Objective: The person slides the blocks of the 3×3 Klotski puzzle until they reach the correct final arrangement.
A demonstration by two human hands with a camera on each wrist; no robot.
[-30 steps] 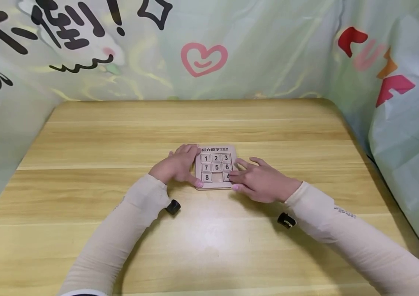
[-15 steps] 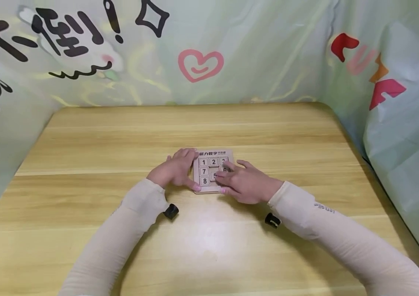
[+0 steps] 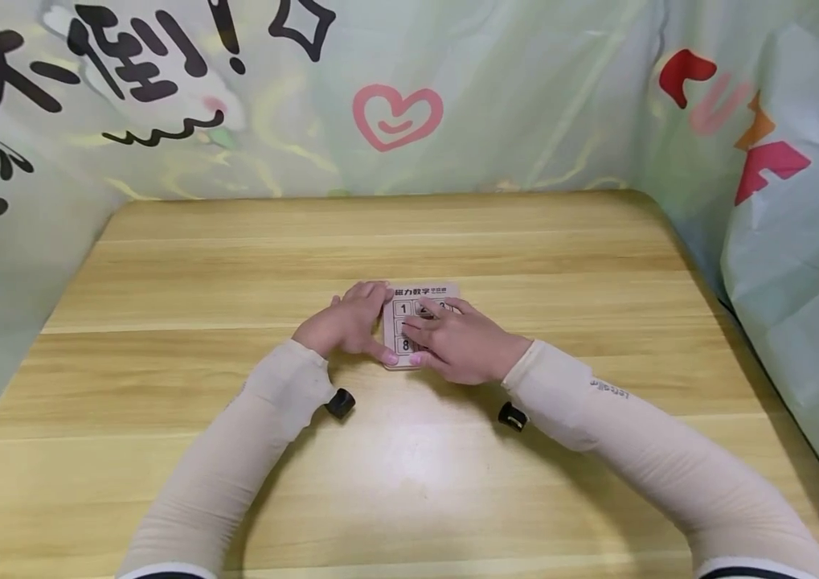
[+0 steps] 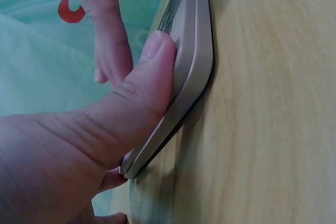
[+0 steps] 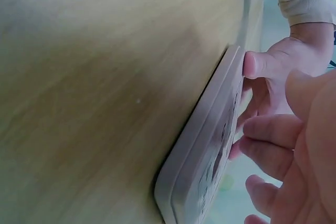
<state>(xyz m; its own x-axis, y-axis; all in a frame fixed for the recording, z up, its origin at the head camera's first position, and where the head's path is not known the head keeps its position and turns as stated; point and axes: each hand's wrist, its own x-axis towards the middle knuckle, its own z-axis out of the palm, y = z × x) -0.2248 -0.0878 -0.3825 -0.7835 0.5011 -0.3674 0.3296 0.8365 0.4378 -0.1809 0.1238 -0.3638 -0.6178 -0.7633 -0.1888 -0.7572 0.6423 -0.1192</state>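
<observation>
A square number slide puzzle (image 3: pixel 391 358) lies flat on the wooden table, with a printed title along its far edge. My left hand (image 3: pixel 347 322) holds its left side: in the left wrist view the thumb (image 4: pixel 152 72) rests on the near corner, while other fingers reach the farther edge. Over the tiles is my right hand (image 3: pixel 463 342), fingers extended and fingertips at the 7 tile's place in the middle row. The 1 tile (image 3: pixel 403 309) and 8 tile (image 3: pixel 405 346) show at the left; the middle and right tiles are mostly covered.
The wooden table (image 3: pixel 409 490) extends around the puzzle on all sides. A printed cloth (image 3: pixel 525 121) hangs behind it and along the sides. Black wrist cameras sit under the left sleeve (image 3: pixel 264 402) and right sleeve (image 3: pixel 640 434).
My right hand has moved left across the puzzle, from the 4 tile at lower right, past the 5 tile, to the left column. The 5 tile slid down midway. My left hand stays put.
</observation>
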